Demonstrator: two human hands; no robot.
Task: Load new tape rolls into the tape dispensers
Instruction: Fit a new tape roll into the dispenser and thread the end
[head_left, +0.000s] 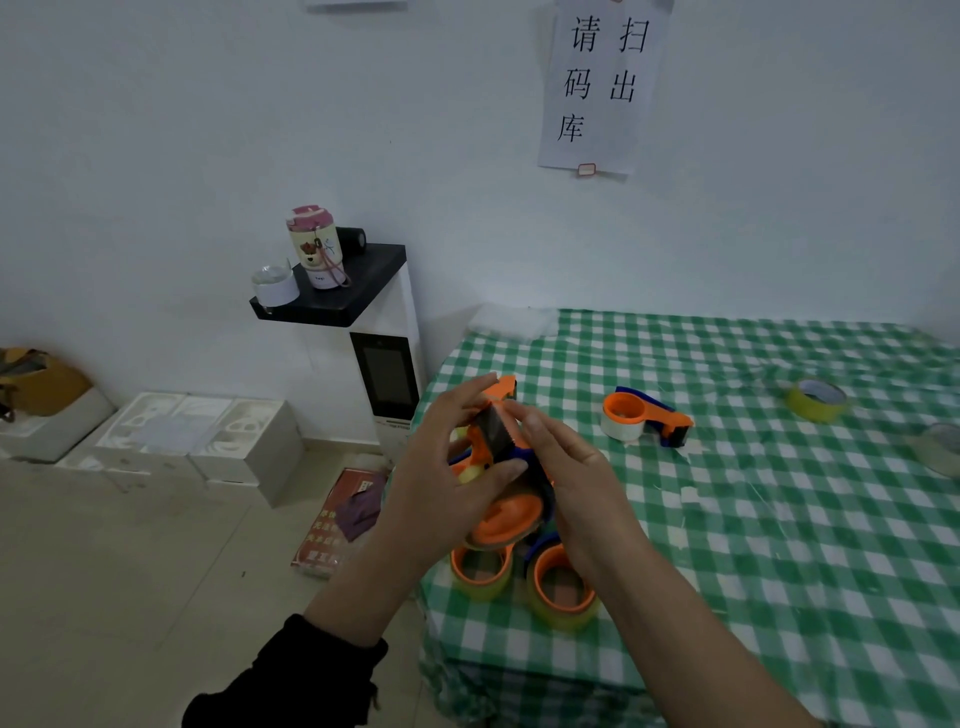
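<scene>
**Gripped above the near left corner**

The left hand (447, 467) grips an orange-and-blue tape dispenser (506, 517), its fingers and thumb curled round it, above the green-checked worktop (753, 545). The right hand (576, 478) rests against the other side, fingers nearly straight, one fingertip at the toothed blade. Two yellowish rolls on orange hubs (563, 613) lie just below. Another dispenser (644, 415) and a yellow tape roll (815, 400) lie farther back

A black sleeve (291, 675) ends well short of the left hand (441, 467).
</scene>
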